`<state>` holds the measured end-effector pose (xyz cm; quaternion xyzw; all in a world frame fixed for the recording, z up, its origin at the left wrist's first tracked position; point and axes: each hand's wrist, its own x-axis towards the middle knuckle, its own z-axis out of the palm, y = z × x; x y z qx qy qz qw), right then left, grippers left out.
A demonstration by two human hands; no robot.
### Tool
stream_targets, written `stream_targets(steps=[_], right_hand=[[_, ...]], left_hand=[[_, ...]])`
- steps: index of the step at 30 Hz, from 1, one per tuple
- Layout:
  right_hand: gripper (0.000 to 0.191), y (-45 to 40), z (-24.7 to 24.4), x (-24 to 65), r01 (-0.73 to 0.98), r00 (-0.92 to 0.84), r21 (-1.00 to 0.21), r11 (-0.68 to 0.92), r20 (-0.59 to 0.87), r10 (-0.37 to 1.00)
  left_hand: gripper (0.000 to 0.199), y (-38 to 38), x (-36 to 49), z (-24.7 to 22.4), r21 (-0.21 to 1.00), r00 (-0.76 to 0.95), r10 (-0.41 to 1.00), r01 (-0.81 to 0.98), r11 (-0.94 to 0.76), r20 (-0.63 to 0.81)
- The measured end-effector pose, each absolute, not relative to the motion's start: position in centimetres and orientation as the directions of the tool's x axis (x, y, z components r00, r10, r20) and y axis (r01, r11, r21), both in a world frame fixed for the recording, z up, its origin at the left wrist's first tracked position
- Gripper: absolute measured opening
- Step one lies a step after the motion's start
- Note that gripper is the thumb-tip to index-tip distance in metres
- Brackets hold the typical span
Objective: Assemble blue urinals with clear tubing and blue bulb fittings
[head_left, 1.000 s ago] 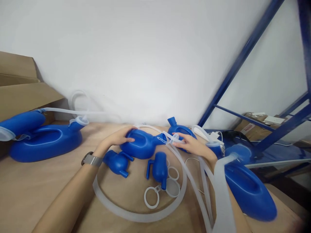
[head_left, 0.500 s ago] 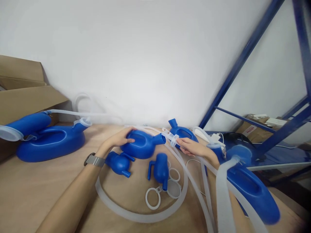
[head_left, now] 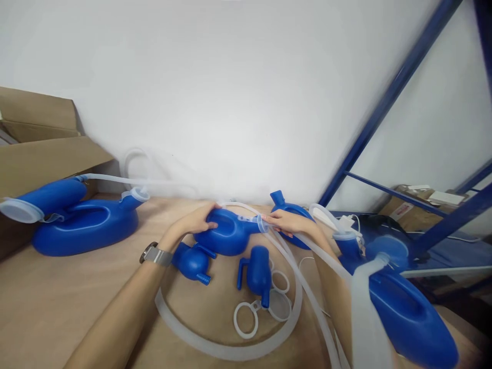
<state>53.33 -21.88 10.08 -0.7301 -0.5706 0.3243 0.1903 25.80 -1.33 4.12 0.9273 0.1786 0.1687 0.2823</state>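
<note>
A blue urinal bottle [head_left: 226, 238] lies in the middle of the table, its neck pointing right. My left hand [head_left: 198, 220] grips its rear left end, thumb on the upper side. At the bottle's mouth, my right hand [head_left: 282, 221] holds a translucent plastic cap [head_left: 262, 223] against the opening; the cap's strap lies along the neck. Whether the cap is seated I cannot tell. In front lie two small blue spouted pieces, one on the left [head_left: 194, 264] and one on the right [head_left: 259, 270]. Beside the latter are translucent lids and rings [head_left: 246, 320].
A translucent hose [head_left: 230, 352] curves round the small pieces. Another blue bottle [head_left: 294, 210] stands behind my right hand, one [head_left: 413, 312] at right, and one [head_left: 84, 225] at left beside a cardboard box [head_left: 57, 154]. A blue metal rack [head_left: 384, 102] stands at right.
My right hand has brought the cap left onto the bottle's mouth, where before it was held just apart from it. My left hand keeps its hold on the bottle.
</note>
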Motion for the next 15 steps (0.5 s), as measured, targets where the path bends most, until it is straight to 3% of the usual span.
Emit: stream_targets(steps=[8, 15], right_hand=[[0.059, -20.8, 8.8, 52.6, 0.605, 0.136, -0.784, -0.138, -0.068, 0.988], [0.051, -20.9, 9.0, 51.7, 0.488, 0.065, -0.845, -0.217, -0.213, 0.975]], left_hand=[[0.07, -4.7, 27.8, 4.7, 0.44, 0.885, 0.383, 0.242, -0.865, 0.267], [0.069, -6.3, 29.7, 4.5, 0.281, 0.84, 0.46, 0.385, -0.879, 0.287]])
